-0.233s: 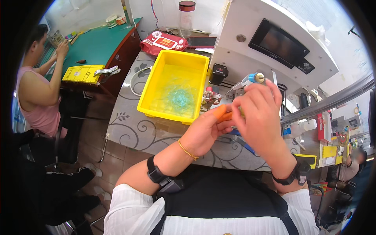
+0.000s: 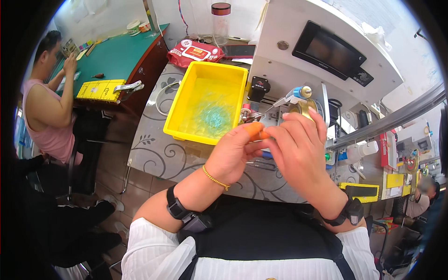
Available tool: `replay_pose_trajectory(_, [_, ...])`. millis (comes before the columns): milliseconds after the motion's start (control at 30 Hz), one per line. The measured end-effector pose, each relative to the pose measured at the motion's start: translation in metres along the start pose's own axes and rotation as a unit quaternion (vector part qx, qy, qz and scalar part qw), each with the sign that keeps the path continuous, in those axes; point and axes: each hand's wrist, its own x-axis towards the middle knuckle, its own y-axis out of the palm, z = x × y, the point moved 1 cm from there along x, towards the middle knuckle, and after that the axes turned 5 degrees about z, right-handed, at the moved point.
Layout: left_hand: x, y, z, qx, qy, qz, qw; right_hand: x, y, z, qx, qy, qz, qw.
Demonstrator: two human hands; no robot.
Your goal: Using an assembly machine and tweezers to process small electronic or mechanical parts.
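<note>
My left hand (image 2: 229, 156) has orange covers (image 2: 253, 130) on its thumb and a fingertip, and its fingers are pinched together. My right hand (image 2: 298, 151) meets it there, thumb and index fingertip pressed close to the orange tips. Whatever lies between the fingertips is too small or hidden to make out. Just behind my hands is a small machine with a blue and brass cylinder (image 2: 298, 92) and a brass-coloured wheel (image 2: 305, 108), partly covered by my right fingers. To the left, a yellow plastic tray (image 2: 173, 116) contains a loose tangle of thin teal strands (image 2: 215, 117).
Behind the tray lie a red wipes packet (image 2: 193, 52) and a clear jar (image 2: 220, 25). A white panel with a black screen (image 2: 329, 50) rises beyond the machine. A metal rail (image 2: 387, 121) crosses at right. At left, another person (image 2: 51, 100) sits by a green table (image 2: 114, 58).
Both my hands have shifted a little left, still pinched together. The brass-coloured wheel behind my right hand now shows more.
</note>
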Motion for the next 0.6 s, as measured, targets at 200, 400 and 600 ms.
replay_pose_trajectory(200, [-0.001, -0.016, -0.008, 0.123, 0.059, -0.081, 0.987, -0.035, -0.035, 0.003, 0.137, -0.026, 0.042, 0.989])
replay_pose_trajectory(400, [0.026, -0.020, -0.006, 0.434, 0.228, -0.104, 0.865, -0.044, -0.065, -0.003, 0.627, -0.070, 0.151, 0.761])
replay_pose_trajectory(600, [0.030, -0.033, -0.012, 0.481, 0.314, -0.101, 0.812, -0.014, -0.106, 0.035, 0.928, -0.179, 0.199, 0.258])
